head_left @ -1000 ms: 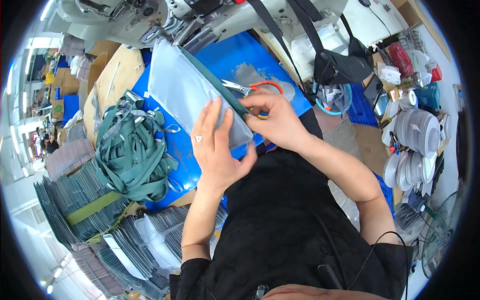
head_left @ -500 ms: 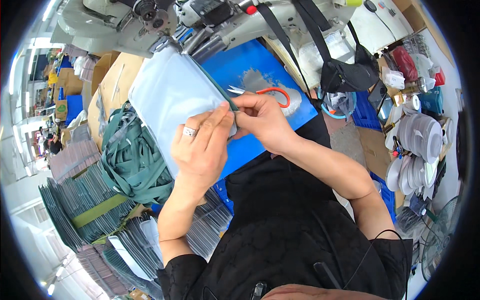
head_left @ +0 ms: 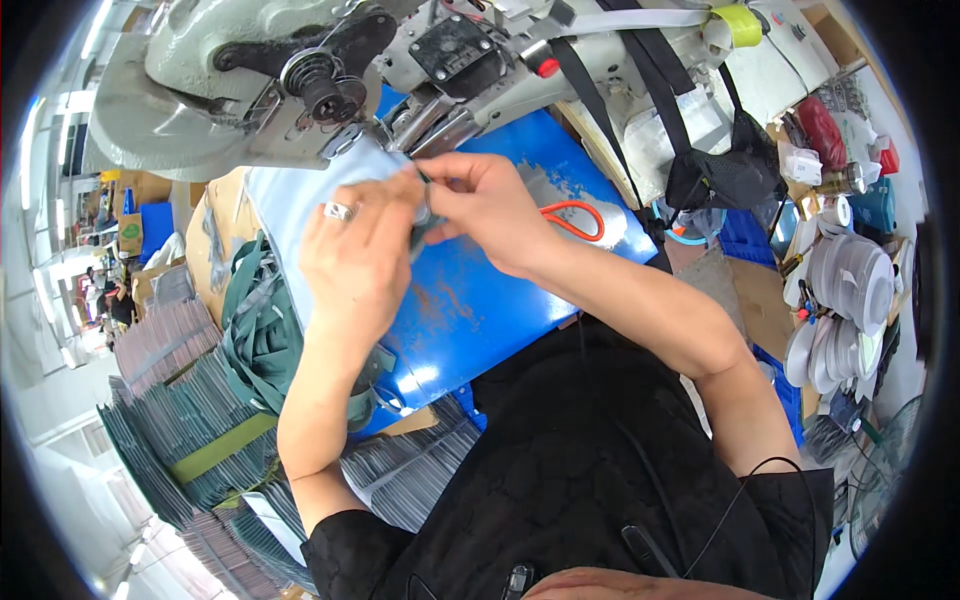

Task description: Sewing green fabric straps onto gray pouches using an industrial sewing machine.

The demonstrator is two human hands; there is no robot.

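Observation:
A light blue sheet-like panel lies under the sewing machine, its far end beneath the machine's metal parts. My left hand, a ring on one finger, presses on the panel near its right edge with fingers bent together. Close beside it, my right hand pinches that edge, where a dark green binding strip shows between the fingers. The fingertips of both hands nearly meet and partly hide the edge. Right of my right hand, orange-handled scissors rest on the blue worktop; their blades are hidden behind that hand.
Left of the worktop sits a heap of dark green strap, with tied stacks of grey-green panels below it. A black bag hangs at the right. Farther right are several white tape rolls.
Both hands have moved forward and left with the panel, toward the machine. More of the worktop shows, and the scissors' blades have gone out of sight. The whole view has shifted slightly.

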